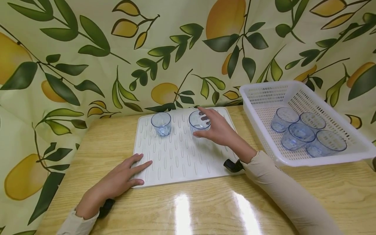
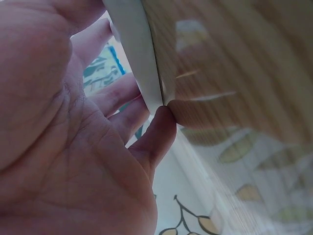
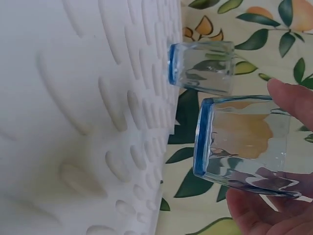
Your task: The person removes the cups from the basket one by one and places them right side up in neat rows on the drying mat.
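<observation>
The left hand (image 1: 118, 177) rests, fingers spread, on the white mat (image 1: 177, 158); the right hand (image 1: 218, 128) curls round a blue-rimmed glass (image 3: 244, 134)

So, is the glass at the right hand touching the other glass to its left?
Apart. The head view shows a wide strip of white mat between the right glass and the left glass.

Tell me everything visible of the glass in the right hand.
The glass is clear with a blue tinge and looks like glass or hard plastic. Its thick base is blue; its walls widen to a blue-edged rim. It is upright above the white mat, its base apparently just off the surface. The right hand holds it by its sides.
</observation>
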A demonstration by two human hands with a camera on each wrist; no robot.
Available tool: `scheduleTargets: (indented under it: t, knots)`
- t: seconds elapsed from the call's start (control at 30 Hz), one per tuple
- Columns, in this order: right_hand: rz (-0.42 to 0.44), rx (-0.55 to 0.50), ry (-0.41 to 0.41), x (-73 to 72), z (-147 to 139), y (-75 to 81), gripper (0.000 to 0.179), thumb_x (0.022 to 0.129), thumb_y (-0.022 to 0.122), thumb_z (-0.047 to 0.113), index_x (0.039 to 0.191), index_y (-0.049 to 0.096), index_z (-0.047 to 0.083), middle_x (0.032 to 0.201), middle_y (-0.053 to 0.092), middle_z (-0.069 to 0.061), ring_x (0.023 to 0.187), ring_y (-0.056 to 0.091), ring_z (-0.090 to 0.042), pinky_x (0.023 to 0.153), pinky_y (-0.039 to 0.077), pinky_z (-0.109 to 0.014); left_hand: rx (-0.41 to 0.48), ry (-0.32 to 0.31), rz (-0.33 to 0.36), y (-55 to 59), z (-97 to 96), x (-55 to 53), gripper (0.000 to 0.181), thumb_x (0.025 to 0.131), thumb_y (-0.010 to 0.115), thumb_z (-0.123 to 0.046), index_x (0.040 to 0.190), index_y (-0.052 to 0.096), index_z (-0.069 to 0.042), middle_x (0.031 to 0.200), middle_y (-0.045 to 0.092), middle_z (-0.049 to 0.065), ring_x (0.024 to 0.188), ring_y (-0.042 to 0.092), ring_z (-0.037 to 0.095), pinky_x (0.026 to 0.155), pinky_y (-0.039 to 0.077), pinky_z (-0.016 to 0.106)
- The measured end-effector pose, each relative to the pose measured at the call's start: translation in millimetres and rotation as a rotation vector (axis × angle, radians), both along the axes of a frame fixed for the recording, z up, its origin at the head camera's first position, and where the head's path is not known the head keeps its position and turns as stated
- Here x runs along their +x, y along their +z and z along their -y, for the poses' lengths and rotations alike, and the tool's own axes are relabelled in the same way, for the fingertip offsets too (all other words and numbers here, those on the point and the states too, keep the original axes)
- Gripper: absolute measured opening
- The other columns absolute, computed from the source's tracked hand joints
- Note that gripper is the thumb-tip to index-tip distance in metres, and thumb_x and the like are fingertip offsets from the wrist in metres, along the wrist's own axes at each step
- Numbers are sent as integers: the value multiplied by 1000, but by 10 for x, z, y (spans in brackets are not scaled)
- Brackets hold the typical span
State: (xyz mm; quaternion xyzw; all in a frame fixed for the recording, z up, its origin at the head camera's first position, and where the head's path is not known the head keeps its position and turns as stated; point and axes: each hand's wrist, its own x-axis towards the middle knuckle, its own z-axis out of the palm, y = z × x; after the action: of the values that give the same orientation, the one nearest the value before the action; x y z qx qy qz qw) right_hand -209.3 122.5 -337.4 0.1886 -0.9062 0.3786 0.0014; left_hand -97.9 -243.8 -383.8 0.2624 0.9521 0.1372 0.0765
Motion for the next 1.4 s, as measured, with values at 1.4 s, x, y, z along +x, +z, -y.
scheduleTargets:
  t: [1.4]
  knots:
    - [82,61,-5,-503,435,-180,92,78,86,32,154,37,14,147,48,-12,131,54,-28,106,47,-46,-11,35,56,31,-28,-15,64,92,67,-38,151,43,-32,159,33,16,146,31,42,110,36,63]
